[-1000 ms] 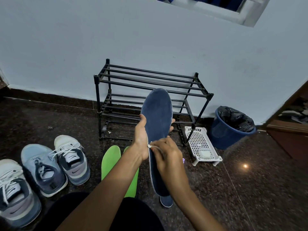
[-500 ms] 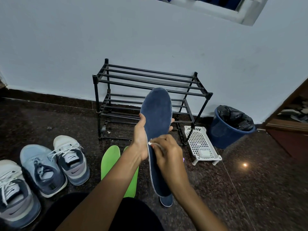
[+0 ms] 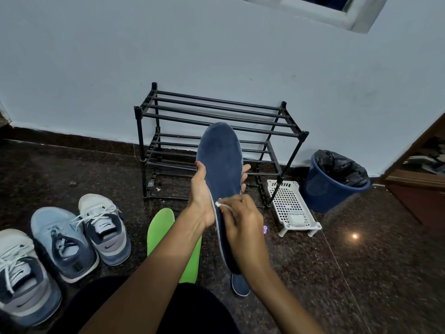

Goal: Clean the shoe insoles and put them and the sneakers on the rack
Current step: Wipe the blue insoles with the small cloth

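Note:
My left hand (image 3: 201, 196) grips a dark blue insole (image 3: 220, 157) around its middle and holds it upright in front of the black shoe rack (image 3: 216, 112). My right hand (image 3: 243, 222) pinches a small white wipe (image 3: 220, 204) against the insole's left edge. Green insoles (image 3: 160, 227) lie on the floor below my left arm. Another blue insole (image 3: 239, 285) shows its heel under my right wrist. Three sneakers stand at the left: a white and grey one (image 3: 106, 225), a light blue one (image 3: 60, 239) and a grey one (image 3: 21, 280).
A white perforated plastic tray (image 3: 289, 203) sits on the floor right of the rack, holding a small pale item. A blue bin (image 3: 332, 184) with a black liner stands beyond it. A wooden cabinet (image 3: 421, 189) fills the right edge. The floor is dark granite.
My right hand with the wipe has shifted slightly along the insole's edge. The left hand and the insole hold nearly the same pose.

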`<state>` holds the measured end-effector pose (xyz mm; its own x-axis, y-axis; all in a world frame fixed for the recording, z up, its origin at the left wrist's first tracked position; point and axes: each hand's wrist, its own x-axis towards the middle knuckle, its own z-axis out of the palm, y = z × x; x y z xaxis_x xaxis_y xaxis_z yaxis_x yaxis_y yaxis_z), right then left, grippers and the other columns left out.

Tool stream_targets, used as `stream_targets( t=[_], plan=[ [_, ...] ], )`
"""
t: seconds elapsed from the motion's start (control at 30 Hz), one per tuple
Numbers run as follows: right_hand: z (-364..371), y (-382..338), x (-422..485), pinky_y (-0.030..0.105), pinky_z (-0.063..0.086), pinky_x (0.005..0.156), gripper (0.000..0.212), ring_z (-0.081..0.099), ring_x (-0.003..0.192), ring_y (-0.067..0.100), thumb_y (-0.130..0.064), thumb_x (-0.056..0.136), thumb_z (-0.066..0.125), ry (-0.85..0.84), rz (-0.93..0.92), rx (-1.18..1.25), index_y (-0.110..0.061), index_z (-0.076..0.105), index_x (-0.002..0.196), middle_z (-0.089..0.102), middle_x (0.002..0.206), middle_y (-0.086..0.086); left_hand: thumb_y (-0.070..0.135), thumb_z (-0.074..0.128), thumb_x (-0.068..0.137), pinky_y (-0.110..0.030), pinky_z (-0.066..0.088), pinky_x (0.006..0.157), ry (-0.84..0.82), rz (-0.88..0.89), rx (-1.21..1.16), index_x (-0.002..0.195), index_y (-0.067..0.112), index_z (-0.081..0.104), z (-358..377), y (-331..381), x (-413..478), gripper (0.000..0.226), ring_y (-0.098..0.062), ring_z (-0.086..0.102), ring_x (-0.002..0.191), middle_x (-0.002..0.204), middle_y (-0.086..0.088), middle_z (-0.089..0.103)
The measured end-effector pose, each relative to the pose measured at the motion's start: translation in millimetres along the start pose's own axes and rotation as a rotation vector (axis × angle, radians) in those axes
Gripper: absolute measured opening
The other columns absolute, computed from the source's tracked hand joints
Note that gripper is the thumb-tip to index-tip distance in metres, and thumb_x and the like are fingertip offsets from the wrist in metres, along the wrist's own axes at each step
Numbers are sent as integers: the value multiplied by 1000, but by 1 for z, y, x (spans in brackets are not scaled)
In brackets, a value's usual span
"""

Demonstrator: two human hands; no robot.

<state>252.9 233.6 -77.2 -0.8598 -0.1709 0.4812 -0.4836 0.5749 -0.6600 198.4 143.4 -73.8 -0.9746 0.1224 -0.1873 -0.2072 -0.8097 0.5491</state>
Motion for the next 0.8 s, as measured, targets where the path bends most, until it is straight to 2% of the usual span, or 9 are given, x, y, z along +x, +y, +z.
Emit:
stream_targets(
  t=[0.1, 0.23, 0.33, 0.43, 0.5, 0.6, 0.67, 0.7, 0.8],
  plan=[
    [-6, 11, 23, 12, 37, 77, 14, 54, 87, 19, 1, 86, 55, 52, 35, -57, -4, 67, 92, 50, 89, -1, 66, 12, 92, -35, 46, 89, -12, -24, 33, 117, 0, 58, 2, 0, 0, 84, -26, 60, 100, 122, -20, 61],
    [-7, 17, 39, 12, 36, 77, 14, 54, 86, 21, 2, 86, 55, 80, 59, -80, -2, 67, 92, 50, 88, 0, 70, 9, 89, -36, 46, 90, -36, -59, 49, 119, -2, 57, 1, 2, -1, 91, -27, 59, 109, 126, -20, 59],
    [-5, 12, 28, 8, 34, 74, 15, 53, 84, 18, 2, 86, 56, 37, 51, -74, -3, 68, 92, 51, 87, 0, 67, 11, 91, -37, 42, 100, -11, -46, -30, 120, -3, 54, 1, 2, 0, 88, -30, 57, 114, 126, -25, 57],
    [-9, 11, 11, 14, 40, 81, 16, 56, 88, 16, 1, 85, 58, -19, 55, -1, -8, 69, 91, 55, 88, -3, 67, 14, 92, -38, 43, 99, 8, -31, -74, 123, -4, 52, 0, 2, 2, 86, -31, 58, 114, 125, -27, 57],
    [-14, 12, 8, 8, 37, 81, 16, 54, 90, 9, -2, 84, 60, 7, 76, 8, -12, 69, 89, 57, 88, -6, 66, 18, 92, -40, 42, 100, 23, -42, -76, 127, -3, 49, 2, 2, 2, 83, -32, 56, 116, 126, -28, 56],
    [-17, 12, 14, 0, 35, 75, 18, 54, 85, -8, -2, 84, 61, 37, 164, 117, -19, 66, 85, 58, 86, -9, 57, 29, 95, -40, 42, 96, 57, -42, -29, 131, 3, 49, 4, 5, 0, 68, -33, 54, 119, 128, -27, 55],
    [-17, 12, 19, 3, 40, 75, 21, 57, 83, -6, -4, 82, 63, 76, 224, 180, -24, 65, 81, 61, 84, -10, 48, 40, 93, -39, 47, 90, 56, -39, -1, 125, 4, 54, 5, 6, -1, 57, -34, 55, 118, 126, -28, 56],
    [-16, 12, 21, 4, 41, 74, 19, 58, 82, -4, -4, 82, 64, 101, 238, 186, -24, 65, 82, 62, 83, -10, 45, 45, 91, -39, 47, 92, 45, -42, 23, 119, 3, 58, 6, 7, -3, 52, -34, 55, 118, 125, -27, 57],
    [-16, 10, 26, 2, 40, 72, 12, 57, 80, -5, -5, 82, 63, 136, 260, 180, -14, 69, 87, 63, 84, -7, 35, 56, 80, -36, 46, 97, 6, -105, 148, 110, 2, 63, 11, 6, -8, 45, -25, 58, 115, 122, -19, 62]
  ],
)
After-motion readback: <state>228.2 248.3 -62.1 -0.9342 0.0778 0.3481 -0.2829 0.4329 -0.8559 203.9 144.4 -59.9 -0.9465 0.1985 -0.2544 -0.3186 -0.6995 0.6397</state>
